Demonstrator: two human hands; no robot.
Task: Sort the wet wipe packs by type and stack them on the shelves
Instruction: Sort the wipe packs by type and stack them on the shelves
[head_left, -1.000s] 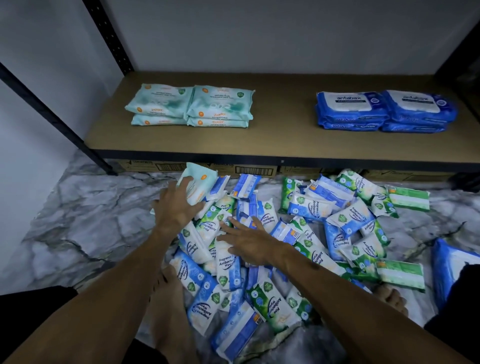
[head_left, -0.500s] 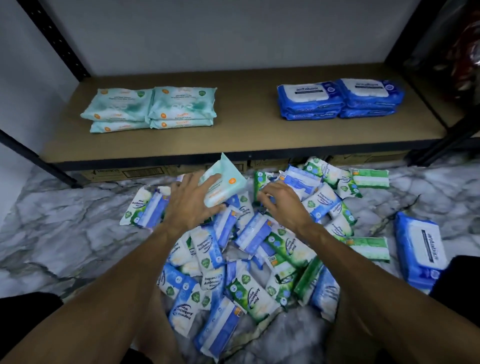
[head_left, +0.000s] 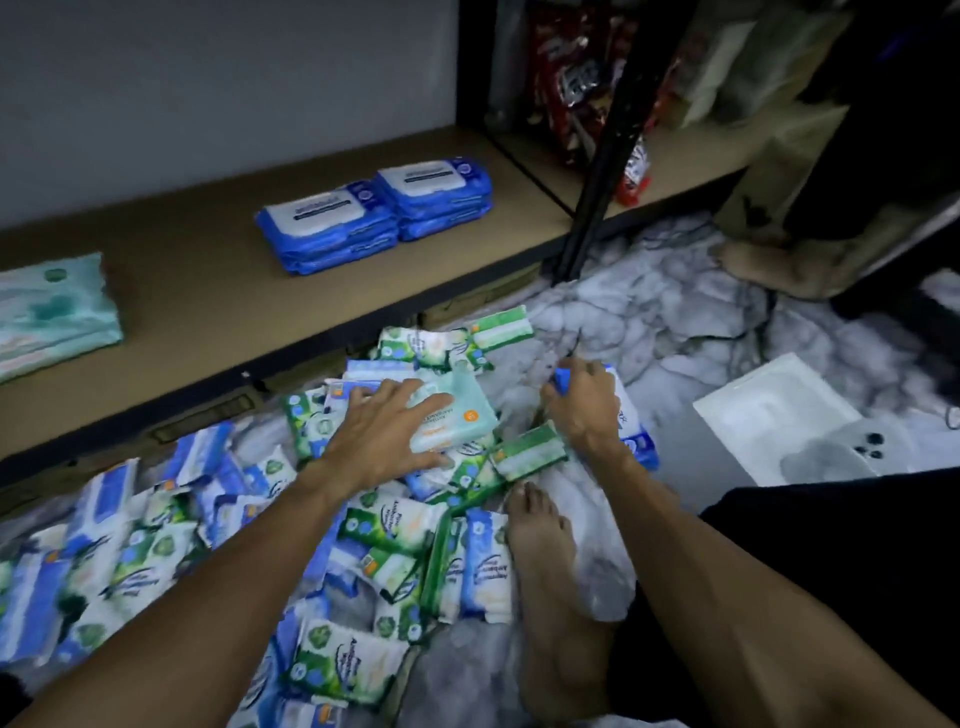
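My left hand (head_left: 387, 434) grips a pale mint wipe pack (head_left: 457, 418) over the heap of small blue and green packs (head_left: 363, 545) on the floor. My right hand (head_left: 584, 408) closes on a large blue and white pack (head_left: 631, 415) at the heap's right edge. On the wooden shelf (head_left: 208, 270) stand two stacks of large blue packs (head_left: 374, 215), and a stack of mint packs (head_left: 52, 312) sits at the far left.
My bare foot (head_left: 550, 566) rests on the marble-pattern floor beside the heap. A white tray-like object (head_left: 779, 415) lies to the right. A black shelf post (head_left: 597, 171) divides off a neighbouring shelf with red snack bags (head_left: 576, 78).
The view has swung right. My left hand carried the mint pack to the right over the heap. My right hand left the small packs and took hold of the large blue pack.
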